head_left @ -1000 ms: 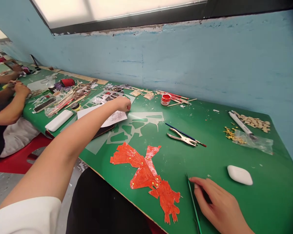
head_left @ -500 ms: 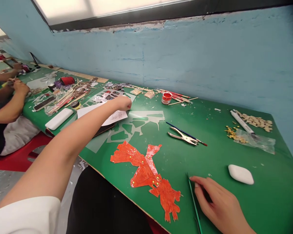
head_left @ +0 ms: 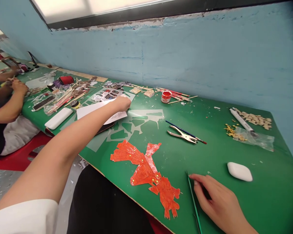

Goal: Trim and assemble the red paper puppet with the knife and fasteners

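My left hand [head_left: 122, 102] is stretched far out to the left, fingers closed on the edge of a white paper sheet [head_left: 91, 111] that lies over a translucent cut-out stencil sheet [head_left: 136, 122]. My right hand [head_left: 216, 203] rests flat on the green table [head_left: 210, 156] near its front edge. Its fingers are loosely spread and its fingertips touch a thin green stick [head_left: 192, 200]. A red jointed paper figure with gold pins [head_left: 146, 172] lies between my two hands.
Silver punch pliers [head_left: 183, 135] and a thin paintbrush [head_left: 185, 132] lie mid-table. Also there: a red paint jar [head_left: 165, 96], a white case [head_left: 239, 171], a bag of gold pins [head_left: 254, 138] and wood chips [head_left: 255, 119]. Another person's arms [head_left: 11, 97] work at far left amid clutter.
My left hand has pinched the paper's edge and raised it slightly. My right hand has stayed beside the green stick. The view shifted a little.
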`<state>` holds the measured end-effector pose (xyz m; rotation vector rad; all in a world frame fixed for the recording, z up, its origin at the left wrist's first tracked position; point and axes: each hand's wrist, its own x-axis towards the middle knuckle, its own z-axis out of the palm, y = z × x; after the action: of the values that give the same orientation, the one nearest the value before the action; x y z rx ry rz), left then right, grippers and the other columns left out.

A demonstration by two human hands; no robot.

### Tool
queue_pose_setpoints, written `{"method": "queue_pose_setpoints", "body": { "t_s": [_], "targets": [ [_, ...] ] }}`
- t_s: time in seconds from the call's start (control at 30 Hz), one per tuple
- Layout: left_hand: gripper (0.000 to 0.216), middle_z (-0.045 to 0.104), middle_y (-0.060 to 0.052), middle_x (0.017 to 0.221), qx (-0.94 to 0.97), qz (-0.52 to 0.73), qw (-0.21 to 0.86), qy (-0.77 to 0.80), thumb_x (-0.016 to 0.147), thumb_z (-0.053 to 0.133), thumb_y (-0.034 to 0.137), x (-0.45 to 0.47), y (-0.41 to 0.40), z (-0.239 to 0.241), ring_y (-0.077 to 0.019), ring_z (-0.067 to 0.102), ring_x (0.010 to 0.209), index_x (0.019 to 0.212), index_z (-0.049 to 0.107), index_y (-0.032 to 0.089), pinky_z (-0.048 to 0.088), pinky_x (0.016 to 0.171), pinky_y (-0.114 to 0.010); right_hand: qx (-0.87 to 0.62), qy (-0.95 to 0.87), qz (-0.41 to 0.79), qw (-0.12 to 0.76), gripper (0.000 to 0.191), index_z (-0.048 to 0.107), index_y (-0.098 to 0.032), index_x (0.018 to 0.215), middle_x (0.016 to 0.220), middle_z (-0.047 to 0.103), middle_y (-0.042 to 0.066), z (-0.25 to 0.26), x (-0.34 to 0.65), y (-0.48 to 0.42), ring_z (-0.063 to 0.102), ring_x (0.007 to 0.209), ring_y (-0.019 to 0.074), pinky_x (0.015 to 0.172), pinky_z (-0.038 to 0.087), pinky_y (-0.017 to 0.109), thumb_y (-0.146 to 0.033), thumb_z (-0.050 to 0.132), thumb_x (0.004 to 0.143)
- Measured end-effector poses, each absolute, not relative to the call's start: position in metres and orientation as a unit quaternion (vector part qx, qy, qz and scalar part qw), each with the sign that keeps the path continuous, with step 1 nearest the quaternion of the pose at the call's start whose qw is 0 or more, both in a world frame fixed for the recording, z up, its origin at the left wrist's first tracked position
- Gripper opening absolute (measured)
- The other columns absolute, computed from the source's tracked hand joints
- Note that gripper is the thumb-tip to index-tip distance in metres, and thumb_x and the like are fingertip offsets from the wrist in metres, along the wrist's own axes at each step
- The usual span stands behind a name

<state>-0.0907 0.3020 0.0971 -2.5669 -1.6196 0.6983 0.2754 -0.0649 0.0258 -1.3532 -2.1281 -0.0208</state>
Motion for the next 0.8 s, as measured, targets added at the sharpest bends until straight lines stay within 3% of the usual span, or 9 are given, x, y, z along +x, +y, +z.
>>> {"method": "queue_pose_setpoints", "body": {
  "t_s": [0.57,0.8],
  "targets": [
    [0.036,0.066,-0.01,0.132,-0.827,0.244,0.017,-0.507,0.102,0.066,0.041,-0.096,0.305,0.103,-0.0247,0.067,0.115,0.129,0.064,0.017,0.06,0.099,-0.046,-0.508,-0.811,-0.012,0.289,0.017,0.066,-0.02,0.11,0.081,0.073,-0.001,0.026,0.275,-0.064,0.07,0.063,0.0123,0.074,0.056,0.026,-0.022,0.05,0.106],
    [0.036,0.066,-0.01,0.131,-0.825,0.249,0.015,-0.507,0.102,0.067,0.041,-0.096,0.307,0.103,-0.0246,0.068,0.114,0.13,0.064,0.017,0.061,0.098,-0.046,-0.507,-0.812,-0.009,0.29,0.017,0.066,-0.021,0.11,0.084,0.075,-0.002,0.026,0.275,-0.064,0.072,0.066,0.0116,0.082,0.057,0.027,-0.023,0.05,0.106]
  ]
}}
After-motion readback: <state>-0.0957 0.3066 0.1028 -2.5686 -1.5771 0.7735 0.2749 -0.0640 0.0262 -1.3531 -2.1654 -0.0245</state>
